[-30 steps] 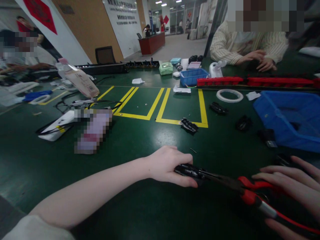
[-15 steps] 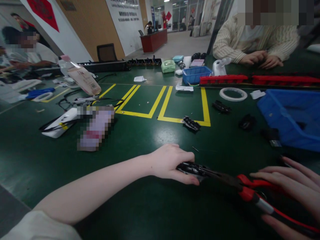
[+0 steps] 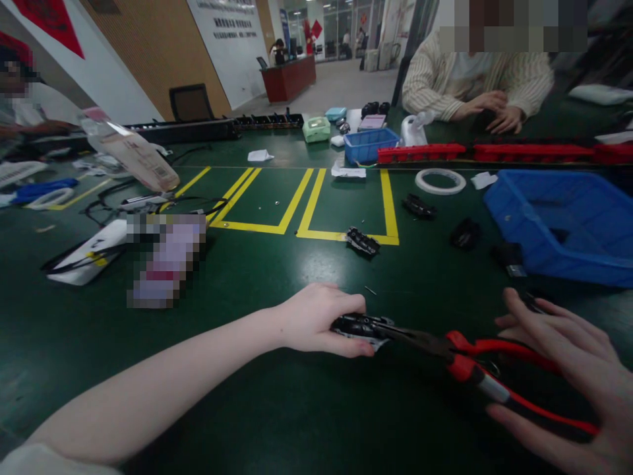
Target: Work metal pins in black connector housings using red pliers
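My left hand (image 3: 321,320) pinches a small black plastic part (image 3: 360,326) with silvery edges just above the table. The tips of long-nose pliers (image 3: 462,369) with red and black handles meet the free end of that part; whether the jaws bite on it I cannot tell. In my right hand (image 3: 588,359) lie the pliers, their handles spread, the thumb near the lower handle and the fingers over the upper one. A thin metal pin (image 3: 370,290) rests on the table beyond my left hand. Farther off lies a similar black part (image 3: 362,242) at the yellow tape.
Black pieces (image 3: 419,206) lie near a blue bin (image 3: 558,227) at the right. A tape roll (image 3: 440,181) is farther back. On the left are a phone (image 3: 171,264), a white cable-wrapped pack (image 3: 89,254) and a bottle (image 3: 131,152). A person (image 3: 477,86) sits opposite.
The view has swung a little, so everything sits farther left. My right fingers have lifted and the plier handles look wider apart. The person opposite has shifted their hands.
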`<act>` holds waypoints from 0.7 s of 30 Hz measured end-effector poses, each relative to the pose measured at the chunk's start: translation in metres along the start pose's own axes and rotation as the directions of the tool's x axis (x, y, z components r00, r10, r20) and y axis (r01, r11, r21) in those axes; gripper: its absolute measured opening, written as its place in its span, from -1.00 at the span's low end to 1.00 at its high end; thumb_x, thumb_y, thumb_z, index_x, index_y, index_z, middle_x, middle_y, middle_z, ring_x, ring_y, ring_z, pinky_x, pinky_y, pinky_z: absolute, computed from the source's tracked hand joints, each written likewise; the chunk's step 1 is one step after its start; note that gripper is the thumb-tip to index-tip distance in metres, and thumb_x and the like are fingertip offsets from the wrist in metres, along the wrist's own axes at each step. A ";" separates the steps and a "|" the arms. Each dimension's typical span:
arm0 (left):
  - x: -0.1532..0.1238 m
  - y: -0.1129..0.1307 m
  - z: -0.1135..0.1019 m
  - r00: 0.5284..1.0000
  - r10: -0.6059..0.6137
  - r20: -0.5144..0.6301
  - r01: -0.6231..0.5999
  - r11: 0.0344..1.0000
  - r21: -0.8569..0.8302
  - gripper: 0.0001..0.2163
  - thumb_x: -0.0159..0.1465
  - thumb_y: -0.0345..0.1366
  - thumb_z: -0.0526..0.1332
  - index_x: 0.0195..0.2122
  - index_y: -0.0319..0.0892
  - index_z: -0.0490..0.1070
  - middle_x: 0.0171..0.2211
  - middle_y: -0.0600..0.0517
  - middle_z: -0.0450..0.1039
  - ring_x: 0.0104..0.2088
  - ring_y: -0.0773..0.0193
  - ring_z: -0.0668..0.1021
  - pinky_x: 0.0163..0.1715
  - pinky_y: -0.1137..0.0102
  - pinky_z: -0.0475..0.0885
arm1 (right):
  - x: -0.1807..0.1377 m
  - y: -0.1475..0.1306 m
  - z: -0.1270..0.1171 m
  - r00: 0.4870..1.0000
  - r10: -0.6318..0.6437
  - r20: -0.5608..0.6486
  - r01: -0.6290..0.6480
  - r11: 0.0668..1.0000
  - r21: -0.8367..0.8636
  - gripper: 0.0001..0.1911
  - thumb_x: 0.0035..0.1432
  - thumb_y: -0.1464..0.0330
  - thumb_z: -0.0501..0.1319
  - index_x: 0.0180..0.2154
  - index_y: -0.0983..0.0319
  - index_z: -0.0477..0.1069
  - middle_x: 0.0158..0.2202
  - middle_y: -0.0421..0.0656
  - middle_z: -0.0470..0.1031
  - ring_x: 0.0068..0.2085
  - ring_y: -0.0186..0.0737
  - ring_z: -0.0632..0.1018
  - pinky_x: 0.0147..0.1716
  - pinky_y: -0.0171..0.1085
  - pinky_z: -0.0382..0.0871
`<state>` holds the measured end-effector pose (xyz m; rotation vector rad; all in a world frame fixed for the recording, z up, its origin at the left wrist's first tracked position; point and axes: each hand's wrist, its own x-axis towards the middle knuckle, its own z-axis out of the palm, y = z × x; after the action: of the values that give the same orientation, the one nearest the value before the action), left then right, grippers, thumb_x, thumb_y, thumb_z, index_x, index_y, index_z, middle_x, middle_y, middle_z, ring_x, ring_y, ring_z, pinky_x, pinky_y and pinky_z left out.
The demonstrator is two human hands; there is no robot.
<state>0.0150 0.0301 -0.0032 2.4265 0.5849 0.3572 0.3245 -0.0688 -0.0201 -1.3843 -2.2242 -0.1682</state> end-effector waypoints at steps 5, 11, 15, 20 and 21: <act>0.000 0.001 -0.001 1.000 -0.005 0.002 0.005 1.000 0.022 -0.51 0.27 0.20 0.00 -0.41 -0.19 0.28 -0.57 0.14 0.31 -0.54 0.36 0.38 -0.46 0.45 0.21 | 0.003 0.003 0.000 0.996 -0.089 0.012 0.089 0.996 0.013 -0.22 0.02 0.14 0.19 0.27 0.12 0.07 -0.09 -0.07 0.43 -0.02 0.15 0.45 0.16 0.12 0.18; 0.001 0.002 0.000 1.000 0.004 0.008 -0.004 1.000 0.017 -0.53 0.26 0.18 0.04 -0.41 -0.20 0.29 -0.56 0.15 0.32 -0.54 0.37 0.40 -0.44 0.45 0.21 | 0.009 -0.001 -0.004 0.998 -0.056 0.011 0.056 0.997 0.060 -0.48 -0.04 0.15 0.22 0.00 0.04 0.27 -0.15 -0.13 0.46 -0.10 0.11 0.49 0.23 0.14 0.02; 0.001 0.002 0.001 1.000 0.013 0.023 -0.013 1.000 0.020 -0.53 0.25 0.17 0.07 -0.40 -0.21 0.30 -0.55 0.15 0.33 -0.54 0.38 0.40 -0.43 0.45 0.21 | 0.012 0.001 -0.007 0.997 -0.079 0.000 0.079 0.994 0.071 -0.52 -0.08 0.14 0.24 -0.06 0.06 0.31 -0.18 -0.14 0.48 -0.12 0.08 0.52 0.24 0.15 0.01; 0.002 0.002 0.001 1.000 0.012 0.018 -0.012 1.000 0.014 -0.52 0.23 0.19 0.08 -0.41 -0.21 0.30 -0.57 0.17 0.31 -0.55 0.40 0.38 -0.44 0.45 0.19 | 0.012 0.007 -0.007 0.983 -0.182 -0.004 0.181 0.980 0.087 -0.47 -0.05 0.18 0.26 -0.03 0.20 0.30 -0.21 -0.05 0.50 -0.17 0.03 0.53 0.13 0.11 0.23; 0.002 0.003 0.001 1.000 0.012 0.014 -0.013 1.000 0.015 -0.51 0.23 0.19 0.08 -0.42 -0.21 0.30 -0.57 0.17 0.30 -0.56 0.40 0.38 -0.44 0.45 0.19 | 0.012 0.008 -0.008 0.981 -0.196 0.000 0.196 0.977 0.080 -0.47 -0.04 0.18 0.26 -0.02 0.22 0.30 -0.22 -0.05 0.50 -0.20 0.00 0.53 0.05 0.05 0.32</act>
<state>0.0175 0.0286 -0.0021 2.4458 0.5684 0.3417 0.3302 -0.0586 -0.0092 -1.1248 -2.3462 -0.1413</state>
